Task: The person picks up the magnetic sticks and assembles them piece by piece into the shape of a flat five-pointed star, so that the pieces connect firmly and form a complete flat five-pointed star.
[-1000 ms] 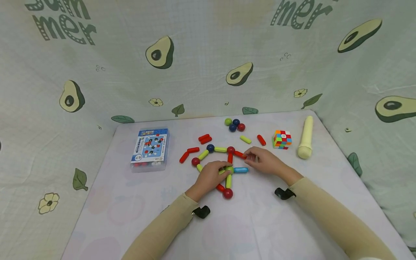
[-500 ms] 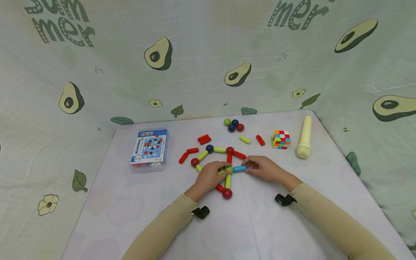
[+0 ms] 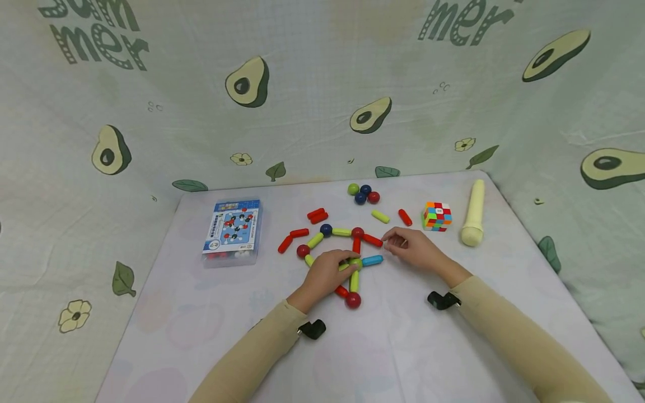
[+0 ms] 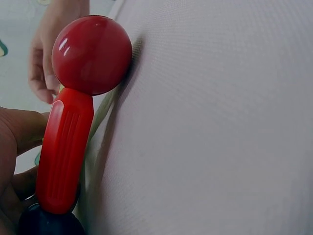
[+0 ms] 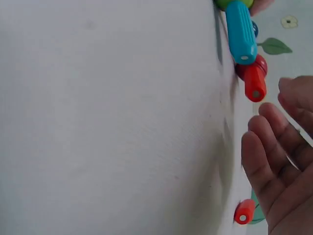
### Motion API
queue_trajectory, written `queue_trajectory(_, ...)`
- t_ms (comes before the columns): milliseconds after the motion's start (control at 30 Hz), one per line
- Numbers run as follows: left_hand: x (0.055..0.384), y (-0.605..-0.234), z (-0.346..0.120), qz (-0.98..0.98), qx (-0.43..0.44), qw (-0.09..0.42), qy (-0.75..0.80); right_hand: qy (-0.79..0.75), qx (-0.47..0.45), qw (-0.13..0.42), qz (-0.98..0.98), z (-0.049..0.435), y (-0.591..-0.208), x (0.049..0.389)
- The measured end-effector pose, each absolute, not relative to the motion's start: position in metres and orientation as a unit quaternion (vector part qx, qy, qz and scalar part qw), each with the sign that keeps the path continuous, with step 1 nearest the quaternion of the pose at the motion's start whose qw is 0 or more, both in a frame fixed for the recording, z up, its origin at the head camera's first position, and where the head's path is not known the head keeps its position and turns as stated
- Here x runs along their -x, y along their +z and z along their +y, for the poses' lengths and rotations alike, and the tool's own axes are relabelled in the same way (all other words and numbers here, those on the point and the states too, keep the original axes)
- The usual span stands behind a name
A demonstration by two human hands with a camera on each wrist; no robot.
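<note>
A frame of magnetic rods and balls lies mid-table in the head view. My left hand pinches its green ball between thumb and fingers, covering nearby rods. From that ball a light blue rod points right; a red rod slants off the red ball above. Just beyond the red rod's free end is my right hand, fingers loosely bent and holding nothing; the right wrist view shows a gap before the rod. In the left wrist view, a lower red rod joins a red ball and dark blue ball.
Loose red rods lie left of the frame. Behind it sit several loose balls, a lime rod and another red rod. A puzzle cube and cream stick stand right, a boxed set left.
My right hand went from the red rod down to the light blue rod's end, then back up and slightly right, off both. The blue rod now tilts slightly upward. The left hand stays put.
</note>
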State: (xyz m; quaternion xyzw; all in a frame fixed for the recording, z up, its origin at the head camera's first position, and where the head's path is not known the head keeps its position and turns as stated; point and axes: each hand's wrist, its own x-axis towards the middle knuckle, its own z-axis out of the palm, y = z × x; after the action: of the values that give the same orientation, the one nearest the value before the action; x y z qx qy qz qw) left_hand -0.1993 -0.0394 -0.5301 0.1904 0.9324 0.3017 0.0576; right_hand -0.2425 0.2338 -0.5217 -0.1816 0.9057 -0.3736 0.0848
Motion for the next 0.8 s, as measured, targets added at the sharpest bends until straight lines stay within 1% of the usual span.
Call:
queue_trajectory(133,0.199,-0.53,-0.039,0.932,-0.19,0.06,0.303,-0.363,0.137,0.058,0.92,0.235,-0.516,0.262)
queue_trajectory(333,0.2,-0.532,-0.039,0.934,-0.188,0.058,0.299,-0.325,0.106,0.028,0.939,0.227,-0.509,0.294)
queue_trajectory(600,0.2,-0.532,-0.04,0.929,-0.198,0.052,0.308,-0.277,0.105,0.006,0.955,0.221,-0.512,0.332)
queue_trajectory(800,0.2,-0.532,-0.04,0.93,-0.198,0.05,0.306,-0.247,0.12,-0.002,0.961,0.217,-0.52,0.352)
